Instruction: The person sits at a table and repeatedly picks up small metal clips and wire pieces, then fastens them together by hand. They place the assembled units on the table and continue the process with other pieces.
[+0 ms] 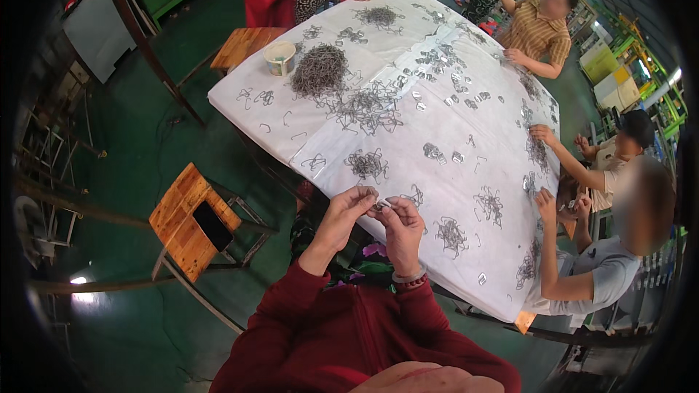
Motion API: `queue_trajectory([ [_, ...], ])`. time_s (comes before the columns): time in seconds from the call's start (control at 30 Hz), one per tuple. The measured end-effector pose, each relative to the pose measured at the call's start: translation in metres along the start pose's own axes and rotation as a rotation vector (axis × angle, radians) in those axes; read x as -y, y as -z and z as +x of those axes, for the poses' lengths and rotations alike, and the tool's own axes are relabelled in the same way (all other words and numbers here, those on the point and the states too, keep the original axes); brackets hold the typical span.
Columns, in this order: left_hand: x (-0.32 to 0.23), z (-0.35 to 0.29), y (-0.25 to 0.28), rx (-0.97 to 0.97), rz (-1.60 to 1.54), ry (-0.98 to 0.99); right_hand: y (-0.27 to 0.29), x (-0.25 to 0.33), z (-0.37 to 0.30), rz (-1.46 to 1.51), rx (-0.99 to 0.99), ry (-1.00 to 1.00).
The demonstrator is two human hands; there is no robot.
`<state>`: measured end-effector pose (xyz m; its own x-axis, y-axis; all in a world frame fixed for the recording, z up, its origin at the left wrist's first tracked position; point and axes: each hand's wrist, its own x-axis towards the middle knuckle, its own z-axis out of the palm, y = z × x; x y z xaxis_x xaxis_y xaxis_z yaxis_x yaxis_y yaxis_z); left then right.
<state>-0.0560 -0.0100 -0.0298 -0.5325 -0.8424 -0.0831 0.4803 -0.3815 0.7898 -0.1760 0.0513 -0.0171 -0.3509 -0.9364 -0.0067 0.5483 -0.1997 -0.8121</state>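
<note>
Close to the table's near edge, my left hand (345, 217) and my right hand (403, 230) meet with pinched fingertips. Between them is a small shiny metal piece (381, 204). Fingers cover most of it, so its exact shape is hard to make out. Just beyond my hands, a small heap of bent wire hooks (366, 165) lies on the white-covered table (338, 151). Another heap of wire pieces (451, 236) sits to the right of my right hand. Small flat metal pieces (435, 153) are grouped farther in.
A large wire heap (319, 71) stands beside a white tub (279, 58) at the far left. People work along the right side, one in a striped shirt (539, 33); others stand at the far end. Left of me, a wooden stool (182, 207) carries a black phone (212, 225).
</note>
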Motion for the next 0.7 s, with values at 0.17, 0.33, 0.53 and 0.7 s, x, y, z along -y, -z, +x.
queue_trajectory([
  [0.17, 0.000, -0.002, 0.005, -0.138, 0.173, -0.080, 0.003, -0.006, 0.002, -0.176, 0.043, -0.008],
  [0.33, -0.003, -0.007, 0.000, -0.227, 0.597, -0.330, 0.009, -0.016, 0.012, -0.329, 0.045, -0.016],
  [0.53, -0.010, -0.006, 0.002, -0.226, 0.727, -0.473, 0.029, 0.002, 0.020, -0.402, 0.148, -0.162],
  [0.7, -0.018, -0.003, 0.003, -0.177, 0.757, -0.490, 0.022, 0.026, 0.031, -0.348, 0.199, -0.165],
])
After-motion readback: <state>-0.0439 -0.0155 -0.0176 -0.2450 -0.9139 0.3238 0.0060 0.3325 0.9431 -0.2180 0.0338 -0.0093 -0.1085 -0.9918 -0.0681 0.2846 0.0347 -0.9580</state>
